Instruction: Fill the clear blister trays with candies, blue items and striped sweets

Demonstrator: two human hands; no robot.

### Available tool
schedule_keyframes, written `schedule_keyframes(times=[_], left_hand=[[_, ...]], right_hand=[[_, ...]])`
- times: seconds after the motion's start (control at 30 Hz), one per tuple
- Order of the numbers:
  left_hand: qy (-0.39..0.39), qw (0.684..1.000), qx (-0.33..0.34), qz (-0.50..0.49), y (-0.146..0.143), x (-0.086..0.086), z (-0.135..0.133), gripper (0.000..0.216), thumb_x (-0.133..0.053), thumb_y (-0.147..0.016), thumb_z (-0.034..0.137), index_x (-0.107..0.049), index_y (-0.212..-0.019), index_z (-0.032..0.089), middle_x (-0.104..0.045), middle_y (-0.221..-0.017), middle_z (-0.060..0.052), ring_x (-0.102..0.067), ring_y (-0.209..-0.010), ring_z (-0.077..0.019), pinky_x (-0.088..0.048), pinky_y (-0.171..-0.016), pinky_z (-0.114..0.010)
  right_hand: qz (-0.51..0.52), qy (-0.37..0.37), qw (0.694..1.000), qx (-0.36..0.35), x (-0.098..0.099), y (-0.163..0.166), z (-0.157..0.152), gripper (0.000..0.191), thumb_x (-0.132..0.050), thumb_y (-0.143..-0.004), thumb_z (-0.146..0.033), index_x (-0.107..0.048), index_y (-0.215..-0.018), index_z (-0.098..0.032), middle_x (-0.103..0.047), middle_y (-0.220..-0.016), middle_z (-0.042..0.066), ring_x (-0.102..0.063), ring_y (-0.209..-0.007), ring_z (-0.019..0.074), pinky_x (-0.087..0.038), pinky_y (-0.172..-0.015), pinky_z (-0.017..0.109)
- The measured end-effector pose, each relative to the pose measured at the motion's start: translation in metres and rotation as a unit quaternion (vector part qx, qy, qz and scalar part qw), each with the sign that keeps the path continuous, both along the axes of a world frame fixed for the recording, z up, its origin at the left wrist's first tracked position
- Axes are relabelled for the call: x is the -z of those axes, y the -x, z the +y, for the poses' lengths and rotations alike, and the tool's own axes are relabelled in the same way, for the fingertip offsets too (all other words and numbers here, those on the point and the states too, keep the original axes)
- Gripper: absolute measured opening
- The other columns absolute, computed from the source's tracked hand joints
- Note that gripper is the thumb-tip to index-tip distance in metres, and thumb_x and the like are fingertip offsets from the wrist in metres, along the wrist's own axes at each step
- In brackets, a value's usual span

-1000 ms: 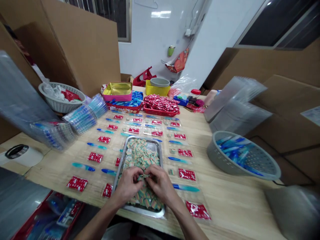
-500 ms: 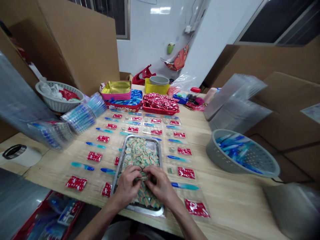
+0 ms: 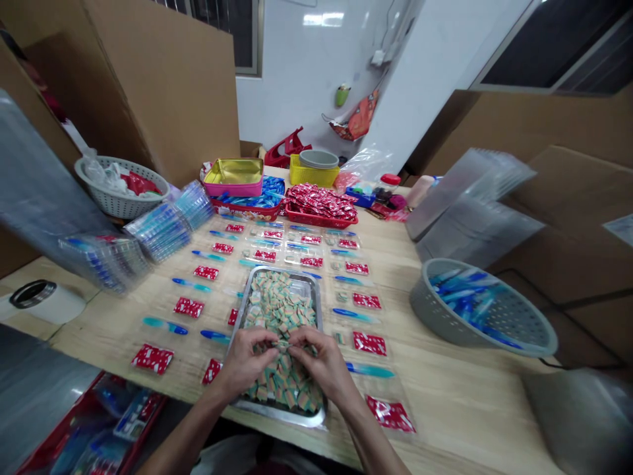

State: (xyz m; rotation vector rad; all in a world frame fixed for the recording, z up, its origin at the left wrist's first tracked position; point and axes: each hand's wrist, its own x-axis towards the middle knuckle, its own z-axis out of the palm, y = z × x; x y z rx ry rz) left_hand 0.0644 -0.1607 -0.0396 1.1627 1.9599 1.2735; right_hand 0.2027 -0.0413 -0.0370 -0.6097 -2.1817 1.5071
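Observation:
A metal tray [image 3: 317, 310] full of small square striped blocks [image 3: 291, 313], pale green and orange and eraser-like, lies in front of me. Over its near half, my left hand [image 3: 251, 361] and my right hand [image 3: 316, 361] meet fingertip to fingertip. Both pinch one small striped block [image 3: 282, 344] between them, partly hidden by the fingers. On both sides of the tray lie clear plastic blister trays, each with a blue pen [image 3: 370, 369] and a red patterned packet [image 3: 390, 413]. Some on the right also hold a small striped block [image 3: 339, 338].
A grey basket of blue pens [image 3: 482, 307] stands at the right. Behind are a red tray of packets [image 3: 321, 203] and a pink tin [image 3: 234, 178]. Stacked filled blister trays [image 3: 158, 231] and a white cup [image 3: 47, 302] are at the left.
My fingers have straightened and drawn slightly apart, so the small block between them shows more. Both hands stay over the tray; the whole view has shifted a little.

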Motion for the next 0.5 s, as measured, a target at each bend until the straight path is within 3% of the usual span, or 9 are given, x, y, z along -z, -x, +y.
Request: schedule_keyframes(times=[0.2, 0.37, 0.5], left_hand=[[0.028, 0.999, -0.015, -0.028, 0.003, 0.006, -0.001, 0.015, -0.058, -0.068, 0.015, -0.072, -0.073, 0.017, -0.066, -0.064, 0.000, -0.056, -0.060, -0.0139, -0.041, -0.056, -0.022], [0.025, 0.999, -0.019, -0.043, 0.003, 0.008, 0.001, 0.016, -0.057, -0.068, 0.016, -0.072, -0.075, 0.016, -0.067, -0.066, -0.001, -0.056, -0.061, -0.0141, -0.041, -0.057, -0.022], [0.018, 0.999, -0.002, -0.036, -0.002, 0.002, 0.001, 0.019, -0.057, -0.071, 0.017, -0.073, -0.080, 0.017, -0.070, -0.075, -0.003, -0.061, -0.069, -0.0170, -0.045, -0.065, -0.024]], right_hand=[[-0.003, 0.022, 1.000, 0.016, -0.003, -0.003, 0.004, 0.010, -0.059, -0.081, -0.024, -0.060, -0.071, -0.020, -0.066, -0.082, 0.004, -0.059, -0.084, 0.0204, -0.044, -0.078, 0.032], [0.003, 0.006, 0.998, -0.065, -0.014, -0.005, 0.004, 0.010, -0.061, -0.081, -0.021, -0.063, -0.071, -0.020, -0.065, -0.101, 0.006, -0.058, -0.096, 0.0223, -0.042, -0.087, 0.035], [-0.005, -0.038, 0.998, -0.045, -0.008, 0.000, -0.002, 0.012, -0.058, -0.079, -0.012, -0.059, -0.070, -0.020, -0.064, -0.081, 0.002, -0.058, -0.080, 0.0188, -0.043, -0.076, 0.031]])
